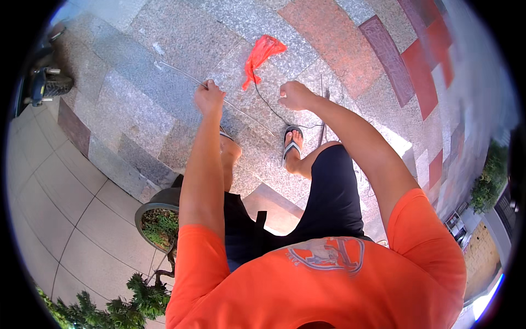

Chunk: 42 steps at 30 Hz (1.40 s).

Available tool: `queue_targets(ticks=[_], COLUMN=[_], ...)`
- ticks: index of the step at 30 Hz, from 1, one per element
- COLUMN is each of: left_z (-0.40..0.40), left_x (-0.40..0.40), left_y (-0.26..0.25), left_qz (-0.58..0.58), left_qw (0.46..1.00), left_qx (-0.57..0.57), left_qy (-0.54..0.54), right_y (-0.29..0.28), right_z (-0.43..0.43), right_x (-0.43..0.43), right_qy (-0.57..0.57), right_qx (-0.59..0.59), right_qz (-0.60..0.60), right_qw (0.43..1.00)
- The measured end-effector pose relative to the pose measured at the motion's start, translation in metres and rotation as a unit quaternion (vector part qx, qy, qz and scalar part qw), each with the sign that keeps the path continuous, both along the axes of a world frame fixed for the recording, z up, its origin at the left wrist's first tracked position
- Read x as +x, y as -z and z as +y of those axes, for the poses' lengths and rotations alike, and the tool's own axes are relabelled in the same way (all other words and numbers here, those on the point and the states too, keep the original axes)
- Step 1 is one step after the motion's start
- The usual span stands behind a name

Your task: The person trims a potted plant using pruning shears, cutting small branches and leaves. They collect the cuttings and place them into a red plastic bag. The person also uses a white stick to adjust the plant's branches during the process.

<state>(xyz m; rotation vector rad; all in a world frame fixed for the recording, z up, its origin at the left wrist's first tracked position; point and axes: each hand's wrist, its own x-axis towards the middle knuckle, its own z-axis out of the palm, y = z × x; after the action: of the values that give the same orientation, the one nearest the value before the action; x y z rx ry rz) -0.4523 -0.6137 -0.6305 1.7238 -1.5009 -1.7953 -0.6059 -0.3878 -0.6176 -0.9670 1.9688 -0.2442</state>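
My left hand (pixel 209 98) grips a thin, stiff, light grey wire (pixel 246 114) partway along its length. One end of the wire reaches up and left over the paving; the other slants down toward my sandalled foot (pixel 292 144). My right hand (pixel 296 95) is apart from it on the right, fingers curled in, and nothing shows between them. Between and beyond my hands lies a crumpled red plastic bag (pixel 263 55). A dark thin cable or wire (pixel 267 103) runs from that bag to the sandal and on to the right.
Beside my right forearm lies a bundle of thin dark rods or wires (pixel 323 133), with loose strands around it. A potted bonsai-like plant (pixel 141 214) stands close on my left. A vehicle's wheel (pixel 57 84) shows at the upper left. Stone paving (pixel 176 37) covers the ground.
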Motion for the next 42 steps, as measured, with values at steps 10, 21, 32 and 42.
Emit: queue_targets(ticks=[10, 21, 32, 42], left_z=[-0.010, 0.026, 0.061, 0.078], left_x=[0.032, 0.006, -0.069, -0.092], left_y=[0.191, 0.208, 0.225, 0.277], left_qz=[-0.234, -0.194, -0.059, -0.096], left_qw=[0.940, 0.873, 0.990, 0.982], left_qx=[-0.176, -0.367, 0.064, 0.001], left_qy=[0.177, 0.256, 0.108, 0.163], right_y=[0.153, 0.236, 0.226, 0.211], right_z=[-0.067, -0.096, -0.027, -0.004], right_x=[-0.014, 0.010, -0.009, -0.074], right_qy=[0.006, 0.186, 0.403, 0.398], right_qx=[-0.015, -0.066, -0.200, -0.081], right_qz=[0.005, 0.072, -0.002, 0.157], right_qw=[1.000, 0.978, 0.893, 0.900])
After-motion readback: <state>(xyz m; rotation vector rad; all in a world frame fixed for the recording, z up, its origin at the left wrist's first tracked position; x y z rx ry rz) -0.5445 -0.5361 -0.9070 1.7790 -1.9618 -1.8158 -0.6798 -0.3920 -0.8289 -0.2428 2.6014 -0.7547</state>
